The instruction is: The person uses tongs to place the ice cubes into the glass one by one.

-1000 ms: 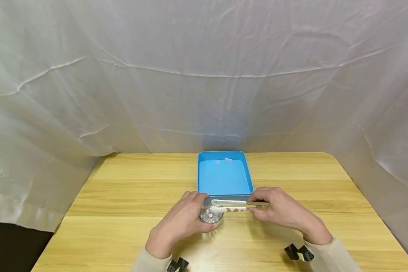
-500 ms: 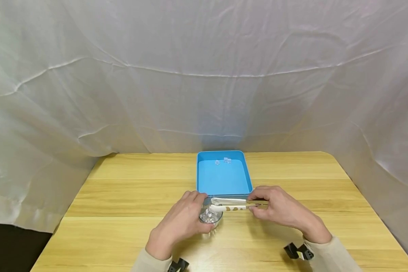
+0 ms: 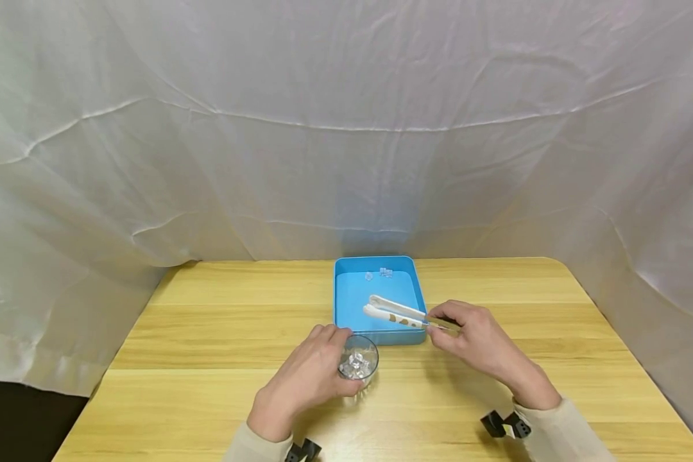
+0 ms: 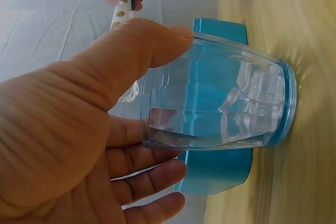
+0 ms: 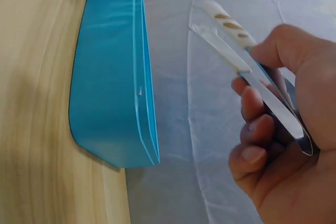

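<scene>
My left hand (image 3: 308, 375) grips a clear glass (image 4: 173, 95) near its rim, thumb on one side and fingers on the other. The glass stands upright on the table, with several clear ice cubes (image 4: 257, 98) at its bottom. In my right hand (image 3: 473, 340) I hold tongs (image 3: 398, 312) with white tips and brown spots, pinched between thumb and fingers. The tips point left over the near part of a blue tray (image 3: 395, 337), a little apart from each other. I cannot tell whether a clear cube sits between them.
Loose clear cubes (image 3: 385, 273) lie at the back of the blue tray. The tray stands just beyond the glass on a wooden table (image 3: 231, 333). Pale grey cloth (image 3: 300, 160) hangs behind the table and along both sides.
My right hand has raised the tongs up and away from the glass, and their tips are now over the tray. The left hand and glass have stayed in place.
</scene>
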A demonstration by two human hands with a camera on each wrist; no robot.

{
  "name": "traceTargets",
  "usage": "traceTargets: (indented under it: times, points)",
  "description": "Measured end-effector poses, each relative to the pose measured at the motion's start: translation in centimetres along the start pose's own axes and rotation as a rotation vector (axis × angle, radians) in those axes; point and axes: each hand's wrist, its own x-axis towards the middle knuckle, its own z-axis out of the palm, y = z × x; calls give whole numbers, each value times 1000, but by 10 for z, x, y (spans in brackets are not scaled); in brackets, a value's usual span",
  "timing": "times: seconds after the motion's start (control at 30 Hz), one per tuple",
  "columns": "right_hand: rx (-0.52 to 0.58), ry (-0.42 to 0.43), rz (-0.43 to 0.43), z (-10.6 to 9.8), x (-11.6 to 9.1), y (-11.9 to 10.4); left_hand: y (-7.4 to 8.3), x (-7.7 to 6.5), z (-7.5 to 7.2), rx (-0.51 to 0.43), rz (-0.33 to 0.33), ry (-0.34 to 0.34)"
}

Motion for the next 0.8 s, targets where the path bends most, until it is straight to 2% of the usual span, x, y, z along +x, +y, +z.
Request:
traceTargets:
  times: [0.23, 0.6, 0.8]
  points:
    - [-69, 95, 1, 6, 3, 4, 0, 0, -2, -10, -4, -4]
    - [-160, 153, 130, 14, 11, 9, 0, 0, -2, -29, -25, -42]
    - [-223, 215, 118, 17, 21, 14, 0, -1, -1, -36, -29, -45]
